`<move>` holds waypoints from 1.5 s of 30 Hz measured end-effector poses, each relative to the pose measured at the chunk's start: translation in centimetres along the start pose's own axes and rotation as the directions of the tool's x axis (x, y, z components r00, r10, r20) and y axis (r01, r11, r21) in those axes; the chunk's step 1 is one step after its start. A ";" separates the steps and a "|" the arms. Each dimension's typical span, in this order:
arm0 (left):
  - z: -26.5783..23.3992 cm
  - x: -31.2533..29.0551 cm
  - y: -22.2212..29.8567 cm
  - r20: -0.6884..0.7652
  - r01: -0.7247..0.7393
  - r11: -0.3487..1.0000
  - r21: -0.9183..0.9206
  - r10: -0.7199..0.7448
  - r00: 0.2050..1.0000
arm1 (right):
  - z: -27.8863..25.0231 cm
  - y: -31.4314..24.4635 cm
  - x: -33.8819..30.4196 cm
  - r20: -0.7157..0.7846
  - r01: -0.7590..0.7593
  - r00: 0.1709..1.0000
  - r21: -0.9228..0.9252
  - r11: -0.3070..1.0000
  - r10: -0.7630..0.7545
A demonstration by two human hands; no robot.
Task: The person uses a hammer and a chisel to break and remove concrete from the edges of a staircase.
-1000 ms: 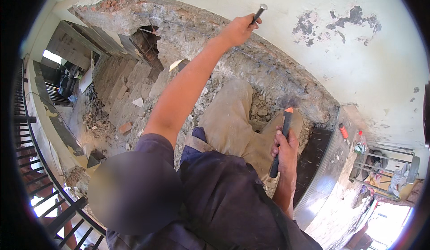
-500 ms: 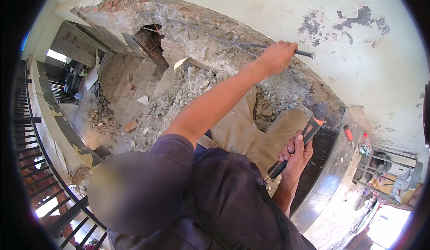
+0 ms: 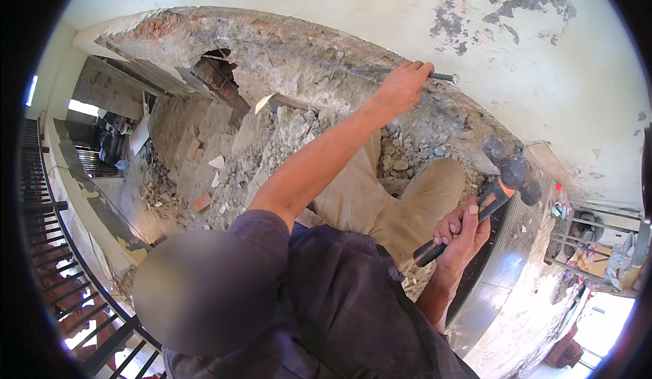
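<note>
My left hand is wrapped round a dark steel chisel with a flat, round struck end. The chisel lies against the broken face of the wall, its far end hard to tell from the rubble and a thin bar there. Lower right, my right hand grips a hammer by its black handle, with an orange band below the heavy dark head. The hammer head is raised toward me, well apart from the chisel.
Loose rubble lies beneath the wall around my bent legs in tan trousers. A hole opens in the wall at left. Black railings run along the left edge; a metal rack holding items stands at right.
My right hand has lifted the hammer up and to the right, its head now larger in view. The left hand keeps the chisel at the wall while the whole view has shifted slightly.
</note>
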State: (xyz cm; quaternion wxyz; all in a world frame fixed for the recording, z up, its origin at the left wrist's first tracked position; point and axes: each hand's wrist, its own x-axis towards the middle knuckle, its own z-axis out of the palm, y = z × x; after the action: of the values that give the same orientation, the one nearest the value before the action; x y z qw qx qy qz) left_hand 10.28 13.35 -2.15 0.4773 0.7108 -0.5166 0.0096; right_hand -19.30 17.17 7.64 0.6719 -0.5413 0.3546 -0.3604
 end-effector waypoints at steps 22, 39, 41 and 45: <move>3.7 -0.3 -0.3 0.105 -0.057 0.984 0.167 0.039 0.994 | 0.4 -0.2 5.1 -0.290 0.064 0.956 0.112 0.992 -0.029; 4.4 -1.0 -0.4 0.211 -0.058 0.976 0.208 0.013 0.977 | -5.2 -4.7 7.4 -0.271 0.194 0.954 0.222 0.956 -0.131; 4.4 -0.8 0.0 0.246 -0.028 0.978 0.209 -0.025 0.969 | -5.8 -5.6 8.3 -0.325 0.380 0.907 0.359 0.853 -0.268; 5.5 -0.1 -0.2 0.222 -0.073 0.972 0.223 0.022 0.975 | -1.1 3.1 9.9 -0.383 0.036 0.924 0.075 0.997 -0.004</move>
State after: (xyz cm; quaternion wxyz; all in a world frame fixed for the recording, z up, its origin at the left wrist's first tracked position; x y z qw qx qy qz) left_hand 7.76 9.61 -5.32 0.3318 0.7454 -0.5782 0.0028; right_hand -15.12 8.53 3.59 0.6075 -0.4365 0.4585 -0.4798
